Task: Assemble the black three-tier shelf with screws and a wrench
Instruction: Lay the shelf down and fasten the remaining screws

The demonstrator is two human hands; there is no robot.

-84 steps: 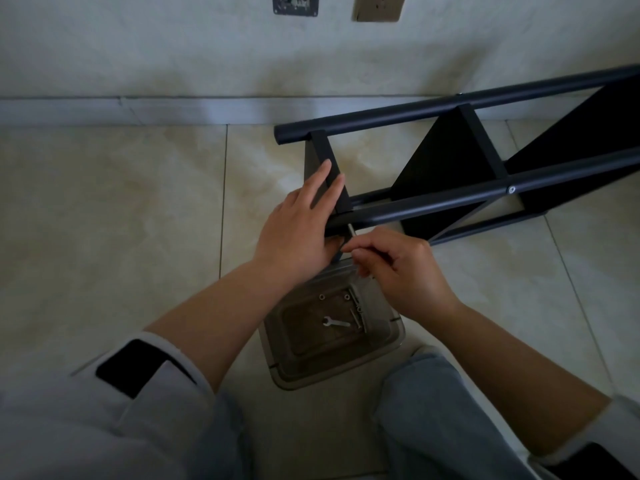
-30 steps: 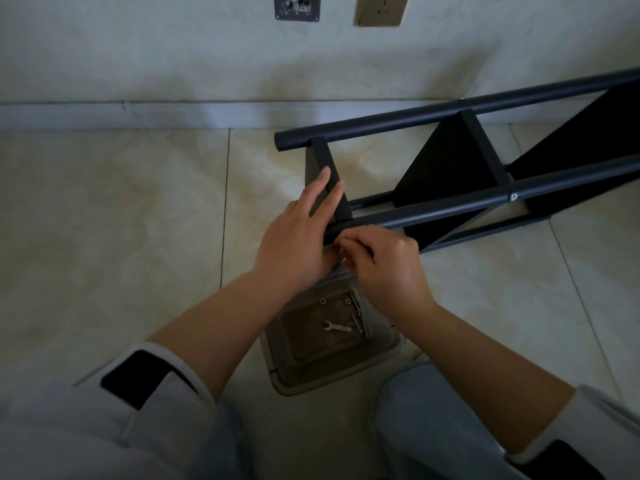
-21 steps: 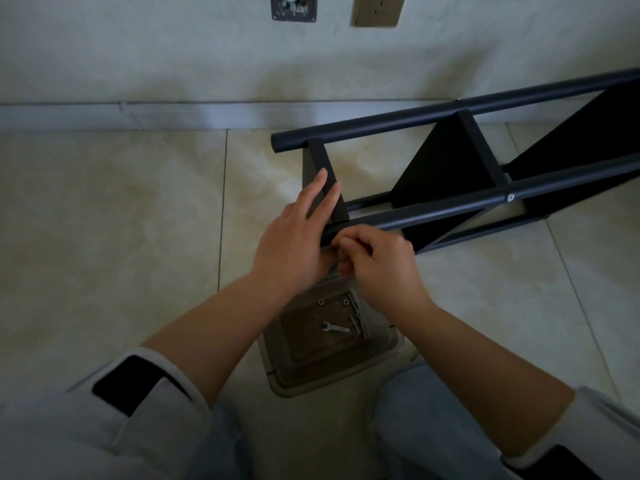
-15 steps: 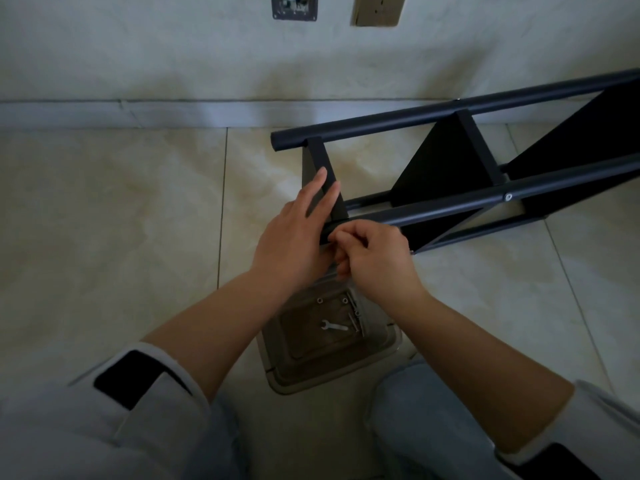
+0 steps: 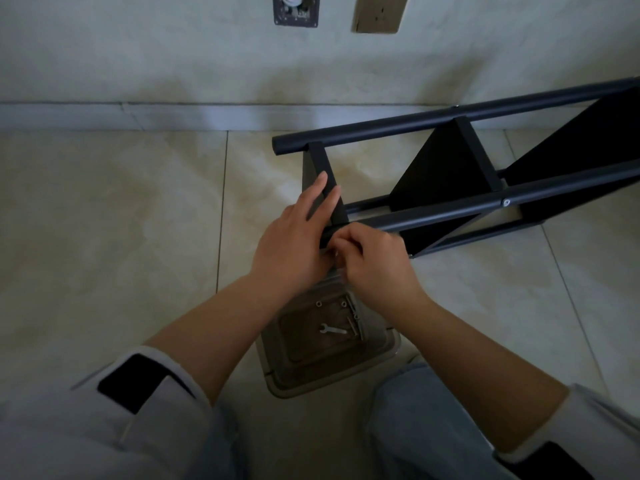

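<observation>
Black metal makes up the shelf (image 5: 450, 174), which lies on its side on the floor (image 5: 104, 237) close to the wall (image 5: 173, 64), its long round tubes running from the middle of the room out to the right edge. Flat black panels stand between the tubes, and a small silver screw head (image 5: 506, 202) shows on the near tube. The left hand (image 5: 294, 244) lies with straight fingers flat against the end panel, pressing on it where it meets the near tube. The right hand (image 5: 374, 261) sits just beside it, touching it, with fingers curled tight at the tube's end; they seem to pinch something small there, but I cannot tell what, since the fingers hide it.

Directly below the hands a shallow clear tray (image 5: 381, 355) rests on the floor between the person's knees. In it lie a small silver wrench (image 5: 333, 329), a couple of nuts (image 5: 318, 303) near its far side, and several screws (image 5: 356, 320) bunched along its right side.

The floor is pale beige tile with thin grout lines. A grey baseboard (image 5: 138, 116) runs along the foot of the wall, and higher up sit a dark metal wall plate (image 5: 295, 10) and a tan socket (image 5: 379, 12). White sleeves (image 5: 104, 427) with dark patches and light blue jeans (image 5: 433, 427) fill the near edge.
</observation>
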